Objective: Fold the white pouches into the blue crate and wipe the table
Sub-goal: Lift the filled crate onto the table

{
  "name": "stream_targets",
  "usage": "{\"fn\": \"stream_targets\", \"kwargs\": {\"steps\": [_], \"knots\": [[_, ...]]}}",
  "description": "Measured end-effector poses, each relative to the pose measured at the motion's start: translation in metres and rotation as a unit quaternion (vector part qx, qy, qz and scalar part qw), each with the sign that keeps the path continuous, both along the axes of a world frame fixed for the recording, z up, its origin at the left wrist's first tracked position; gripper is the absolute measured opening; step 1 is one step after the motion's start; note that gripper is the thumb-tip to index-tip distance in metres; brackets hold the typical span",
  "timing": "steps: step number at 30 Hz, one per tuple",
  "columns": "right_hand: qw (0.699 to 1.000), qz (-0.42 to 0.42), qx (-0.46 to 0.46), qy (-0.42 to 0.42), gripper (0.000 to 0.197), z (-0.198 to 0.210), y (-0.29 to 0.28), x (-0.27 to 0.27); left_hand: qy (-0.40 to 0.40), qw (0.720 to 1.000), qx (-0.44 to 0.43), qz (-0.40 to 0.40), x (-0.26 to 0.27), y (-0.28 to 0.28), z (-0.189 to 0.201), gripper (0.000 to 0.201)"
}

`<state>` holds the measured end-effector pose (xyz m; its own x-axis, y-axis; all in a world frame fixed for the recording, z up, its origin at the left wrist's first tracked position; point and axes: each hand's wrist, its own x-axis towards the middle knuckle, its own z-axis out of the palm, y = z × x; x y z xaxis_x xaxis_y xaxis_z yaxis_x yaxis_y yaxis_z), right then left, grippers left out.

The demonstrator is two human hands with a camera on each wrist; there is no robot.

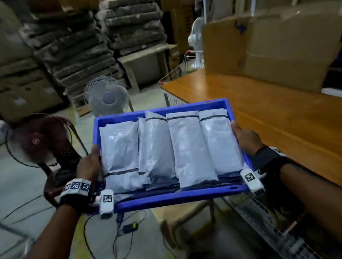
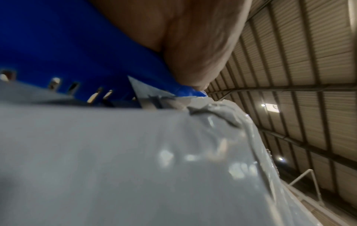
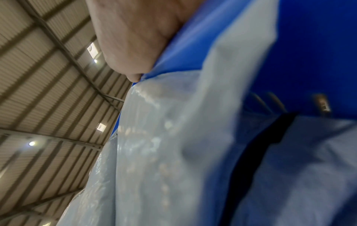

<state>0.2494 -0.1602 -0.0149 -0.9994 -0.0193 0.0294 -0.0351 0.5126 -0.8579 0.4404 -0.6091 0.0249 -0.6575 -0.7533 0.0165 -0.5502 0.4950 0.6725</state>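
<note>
Both thumbs are hooking over the crate (image 1: 167, 197) rims, the left hand (image 1: 87, 164) and right hand (image 1: 247, 141) gripping opposite sides; the fingers beneath are hidden. The crate is hanging in the air beside the table (image 1: 289, 123), with folded pouches (image 1: 188, 148) lying in it. Carrying well probably means keeping it level so that no pouch slides.

Left hand (image 2: 195, 45) grips blue crate (image 2: 58, 45) rim above white pouch (image 2: 115, 160).
</note>
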Motion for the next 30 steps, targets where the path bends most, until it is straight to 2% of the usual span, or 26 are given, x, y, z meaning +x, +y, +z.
{"fn": "stream_targets", "kwargs": {"steps": [4, 7, 9, 14, 17, 22, 25, 27, 30], "knots": [[0.998, -0.018, 0.009, 0.059, 0.073, 0.034, 0.036, 0.005, 0.031, 0.999, -0.001, -0.011, -0.012, 0.029, 0.039, 0.09], [0.998, -0.039, 0.029, 0.028, 0.069, 0.055, 0.068, 0.008, 0.029, 0.998, -0.02, -0.048, -0.028, 0.05, 0.061, 0.091], [0.998, -0.062, 0.03, 0.011, 0.073, 0.066, 0.091, 0.009, 0.035, 0.997, -0.02, -0.06, -0.042, 0.063, 0.072, 0.095], [0.991, -0.126, 0.045, 0.01, 0.087, 0.085, 0.152, 0.008, 0.123, 0.982, 0.029, -0.142, -0.094, 0.112, 0.093, 0.096], [0.986, -0.159, 0.048, 0.008, 0.096, 0.094, 0.189, 0.014, 0.07, 0.979, -0.004, -0.192, -0.13, 0.14, 0.101, 0.096], [0.969, -0.246, 0.02, 0.005, 0.091, 0.1, 0.257, 0.035, 0.025, 0.958, -0.026, -0.283, -0.196, 0.206, 0.108, 0.083], [0.955, -0.298, -0.004, -0.007, 0.096, 0.104, 0.29, 0.052, 0.007, 0.938, -0.021, -0.346, -0.227, 0.25, 0.107, 0.082], [0.943, -0.332, -0.006, -0.011, 0.093, 0.107, 0.307, 0.068, -0.01, 0.93, -0.009, -0.368, -0.249, 0.279, 0.104, 0.081], [0.927, -0.375, -0.002, -0.016, 0.101, 0.106, 0.333, 0.092, -0.01, 0.914, 0.031, -0.405, -0.269, 0.323, 0.103, 0.079]]}}
